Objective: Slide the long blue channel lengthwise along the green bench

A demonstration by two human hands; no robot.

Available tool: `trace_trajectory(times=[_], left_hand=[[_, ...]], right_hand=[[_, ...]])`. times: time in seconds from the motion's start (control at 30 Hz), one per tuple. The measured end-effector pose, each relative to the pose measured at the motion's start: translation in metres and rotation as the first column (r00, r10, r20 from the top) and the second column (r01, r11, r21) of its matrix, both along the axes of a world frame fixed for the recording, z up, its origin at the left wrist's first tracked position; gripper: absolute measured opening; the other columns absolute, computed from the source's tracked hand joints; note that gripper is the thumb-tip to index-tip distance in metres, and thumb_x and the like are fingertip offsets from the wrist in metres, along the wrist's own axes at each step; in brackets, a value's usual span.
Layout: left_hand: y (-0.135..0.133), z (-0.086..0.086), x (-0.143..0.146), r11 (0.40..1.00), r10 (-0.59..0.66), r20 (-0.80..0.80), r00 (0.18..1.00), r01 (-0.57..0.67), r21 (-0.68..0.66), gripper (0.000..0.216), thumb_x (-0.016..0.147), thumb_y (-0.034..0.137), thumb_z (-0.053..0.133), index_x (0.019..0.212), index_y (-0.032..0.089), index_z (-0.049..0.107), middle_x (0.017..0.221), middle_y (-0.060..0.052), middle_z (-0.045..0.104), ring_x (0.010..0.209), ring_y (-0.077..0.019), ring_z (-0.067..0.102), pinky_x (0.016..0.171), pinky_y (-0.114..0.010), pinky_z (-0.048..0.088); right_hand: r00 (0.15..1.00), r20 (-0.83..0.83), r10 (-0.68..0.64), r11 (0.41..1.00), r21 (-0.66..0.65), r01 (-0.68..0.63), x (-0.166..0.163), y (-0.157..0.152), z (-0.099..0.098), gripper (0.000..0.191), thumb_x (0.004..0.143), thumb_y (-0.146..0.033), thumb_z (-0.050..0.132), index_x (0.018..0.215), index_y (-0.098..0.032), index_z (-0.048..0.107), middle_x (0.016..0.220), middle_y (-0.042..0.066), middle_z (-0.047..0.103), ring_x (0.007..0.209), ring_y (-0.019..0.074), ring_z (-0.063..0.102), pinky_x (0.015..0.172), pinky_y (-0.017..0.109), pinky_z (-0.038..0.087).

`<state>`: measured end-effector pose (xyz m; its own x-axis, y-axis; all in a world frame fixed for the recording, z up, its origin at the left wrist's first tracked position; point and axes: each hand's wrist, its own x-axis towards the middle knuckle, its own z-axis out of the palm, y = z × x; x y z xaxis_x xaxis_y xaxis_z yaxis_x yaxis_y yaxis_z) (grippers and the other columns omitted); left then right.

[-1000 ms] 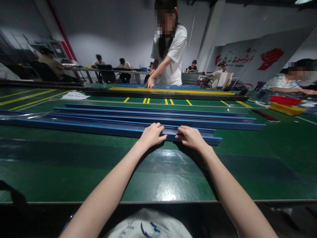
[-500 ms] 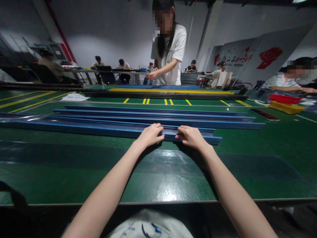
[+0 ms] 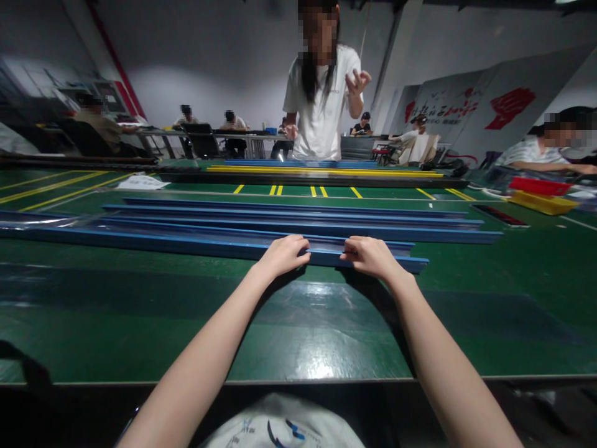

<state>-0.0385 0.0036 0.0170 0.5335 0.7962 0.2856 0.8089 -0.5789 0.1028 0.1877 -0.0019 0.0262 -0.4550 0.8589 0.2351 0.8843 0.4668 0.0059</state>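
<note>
A long blue channel-shaped strip (image 3: 186, 244) lies lengthwise across the near half of the green table. My left hand (image 3: 285, 254) grips it right of its middle, fingers curled over the edges. A short way to the right, my right hand (image 3: 370, 254) is closed on the same strip, close to its right end. Clear film shows at the strip's left part. Just behind it lie more blue channel strips (image 3: 326, 224). A flat transparent plastic strip (image 3: 196, 295) rests between my forearms and the table's front edge.
Farther back lie a yellow strip (image 3: 326, 170) and a black strip (image 3: 303, 180). White paper (image 3: 141, 182), a dark phone-like object (image 3: 501, 215) and red and yellow trays (image 3: 543, 202) are on the table. Across it stands a co-worker (image 3: 321, 106); others sit behind.
The gripped blue strip has slid slightly right, and my right hand has moved right with it. My left hand stays nearly in place. The co-worker opposite has raised one hand.
</note>
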Motion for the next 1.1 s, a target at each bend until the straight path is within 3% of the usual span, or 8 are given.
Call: trace_trajectory(times=[0.37,0.87,1.1], left_hand=[[0.003,-0.004,-0.003,1.0,0.021,-0.022,1.0,-0.021,0.014,0.021,0.084,0.035,0.046,0.089,0.019,0.059,0.092,-0.002,0.063,0.085,-0.0166,0.059,0.069,-0.023,0.043],[0.005,-0.005,-0.002,1.0,0.021,0.001,1.0,-0.021,-0.001,0.02,0.085,0.035,0.048,0.087,0.019,0.059,0.091,-0.003,0.062,0.085,-0.017,0.058,0.07,-0.024,0.042],[0.004,-0.005,0.0,0.999,0.04,0.027,0.999,-0.04,-0.003,0.019,0.085,0.033,0.048,0.084,0.018,0.06,0.088,-0.003,0.063,0.082,-0.0169,0.058,0.069,-0.024,0.042]], right_hand=[[0.997,-0.001,-0.079,0.997,-0.017,0.079,0.012,0.001,-0.001,0.015,0.077,-0.032,0.05,0.07,-0.02,0.056,0.075,0.002,0.062,0.068,0.0146,0.054,0.051,0.023,0.025],[0.999,0.014,-0.052,0.998,-0.019,0.052,0.01,0.001,-0.003,0.016,0.079,-0.032,0.046,0.077,-0.019,0.056,0.082,0.004,0.063,0.074,0.0162,0.056,0.057,0.024,0.029],[0.998,0.023,-0.051,0.999,0.005,0.051,0.002,0.0,-0.006,0.027,0.082,-0.043,0.043,0.081,-0.018,0.055,0.084,0.005,0.062,0.076,0.0172,0.056,0.059,0.025,0.031]])
